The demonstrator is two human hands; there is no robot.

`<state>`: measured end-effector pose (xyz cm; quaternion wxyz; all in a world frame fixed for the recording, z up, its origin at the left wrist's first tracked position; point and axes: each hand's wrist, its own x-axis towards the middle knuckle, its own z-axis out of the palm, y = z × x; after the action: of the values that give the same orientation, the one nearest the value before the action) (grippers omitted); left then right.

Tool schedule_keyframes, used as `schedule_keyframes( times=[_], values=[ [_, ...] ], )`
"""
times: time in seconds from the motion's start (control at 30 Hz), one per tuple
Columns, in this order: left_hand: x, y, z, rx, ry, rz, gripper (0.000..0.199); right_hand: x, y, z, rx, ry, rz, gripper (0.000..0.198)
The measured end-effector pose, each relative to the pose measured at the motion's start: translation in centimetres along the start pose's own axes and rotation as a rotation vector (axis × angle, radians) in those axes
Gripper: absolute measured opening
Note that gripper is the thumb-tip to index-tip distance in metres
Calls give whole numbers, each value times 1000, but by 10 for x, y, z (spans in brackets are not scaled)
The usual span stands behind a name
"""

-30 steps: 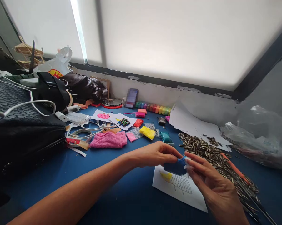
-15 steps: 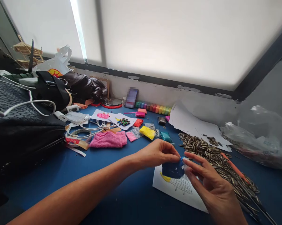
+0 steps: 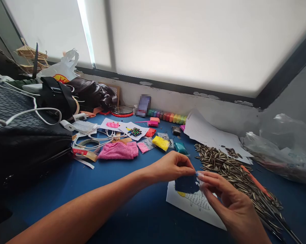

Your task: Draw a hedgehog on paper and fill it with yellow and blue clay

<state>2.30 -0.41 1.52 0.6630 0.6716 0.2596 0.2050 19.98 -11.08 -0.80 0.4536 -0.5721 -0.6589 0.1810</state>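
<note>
A small dark-blue packet (image 3: 186, 184), apparently clay in clear plastic, is held up between my hands. My left hand (image 3: 177, 166) pinches its top edge with thumb and fingers. At the packet's right edge, the fingertips of my right hand (image 3: 226, 196) are closed on the clear plastic. Beneath lies a white paper sheet (image 3: 174, 200) with a pencil drawing of an animal, its body filled with small marks. The drawing's yellow part (image 3: 181, 194) is partly hidden by the packet.
Striped sunflower seeds (image 3: 219, 161) are heaped at the right beside an orange-handled tool (image 3: 256, 181). Yellow (image 3: 161, 143) and teal (image 3: 180, 148) clay packets lie behind my hands. A pink cloth (image 3: 118, 150) and a black woven bag (image 3: 28, 135) sit leftward. White papers (image 3: 209, 132) lean at the back.
My right fingers have drawn together onto the packet's right edge. The packet has shifted slightly left and covers more of the yellow part.
</note>
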Motion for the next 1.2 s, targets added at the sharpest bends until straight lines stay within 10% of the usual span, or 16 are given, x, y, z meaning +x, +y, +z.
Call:
schedule_keyframes(
  times=[0.93, 1.2],
  values=[
    [-1, -4, -5, 142, -141, -24, 23, 6, -7, -8, 102, -106, 185, 27],
    [-4, -1, -9, 22, -271, -10, 29, 4, -6, -10, 107, 46, 293, 34]
  ],
)
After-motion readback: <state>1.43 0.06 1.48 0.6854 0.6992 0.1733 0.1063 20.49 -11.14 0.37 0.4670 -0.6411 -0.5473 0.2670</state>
